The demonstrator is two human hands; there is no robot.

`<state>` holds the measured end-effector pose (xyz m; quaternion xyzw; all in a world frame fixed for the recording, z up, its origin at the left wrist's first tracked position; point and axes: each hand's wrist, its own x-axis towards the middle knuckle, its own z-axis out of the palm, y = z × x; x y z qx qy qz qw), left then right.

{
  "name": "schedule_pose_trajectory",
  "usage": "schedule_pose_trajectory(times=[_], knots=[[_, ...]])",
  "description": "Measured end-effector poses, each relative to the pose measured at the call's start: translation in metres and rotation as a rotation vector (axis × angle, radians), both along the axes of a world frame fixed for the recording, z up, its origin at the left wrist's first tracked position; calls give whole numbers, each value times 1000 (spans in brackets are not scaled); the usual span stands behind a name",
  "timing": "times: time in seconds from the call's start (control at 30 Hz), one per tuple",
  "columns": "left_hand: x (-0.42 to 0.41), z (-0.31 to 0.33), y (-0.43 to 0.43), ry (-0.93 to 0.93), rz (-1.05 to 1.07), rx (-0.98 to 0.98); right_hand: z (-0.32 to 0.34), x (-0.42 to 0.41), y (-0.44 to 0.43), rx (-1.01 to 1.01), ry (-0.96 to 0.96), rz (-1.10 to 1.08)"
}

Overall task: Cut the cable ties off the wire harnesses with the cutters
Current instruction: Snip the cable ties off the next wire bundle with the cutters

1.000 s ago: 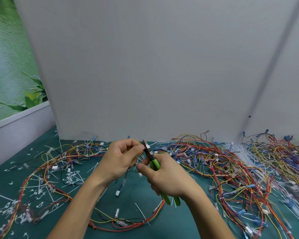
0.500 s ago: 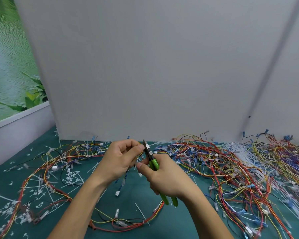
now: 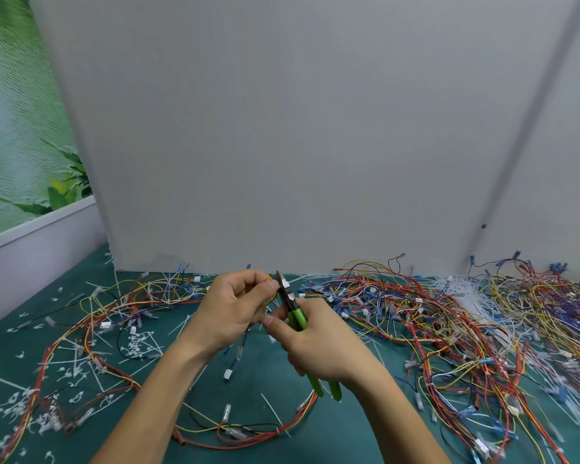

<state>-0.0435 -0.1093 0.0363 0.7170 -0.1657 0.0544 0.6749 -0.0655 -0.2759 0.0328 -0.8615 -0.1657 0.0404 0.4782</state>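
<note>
My right hand [image 3: 318,343] grips the green-handled cutters [image 3: 297,316], whose dark jaws point up and away at table centre. My left hand [image 3: 231,306] pinches a thin bundle of yellow and red wires of a wire harness [image 3: 241,437] right beside the jaws. The harness loops down over the green mat towards me, with white connectors hanging below my left hand. Whether a cable tie sits between the jaws is hidden by my fingers.
A big tangle of wire harnesses [image 3: 466,329] covers the right half of the green mat [image 3: 265,396]. More harnesses [image 3: 114,316] and several cut white cable ties [image 3: 67,373] lie on the left. A grey partition [image 3: 298,145] stands close behind.
Both hands stay almost still; the cutters have shifted very slightly in my right hand against the wires.
</note>
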Motion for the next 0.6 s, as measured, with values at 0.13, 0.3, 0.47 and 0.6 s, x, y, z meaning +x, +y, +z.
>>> schedule_pose_trajectory(times=[0.13,0.3,0.47,0.6], knots=[[-1,1,1,-4,-10,4,0,1,-2,6,11,-1],[0,-1,0,-9,14,2,2,-1,0,-33,14,32],[-1,1,-1,2,0,-4,1,-1,-1,-48,-10,14],[-3,2,-2,8,-16,-12,3,0,-5,-80,-8,-12]])
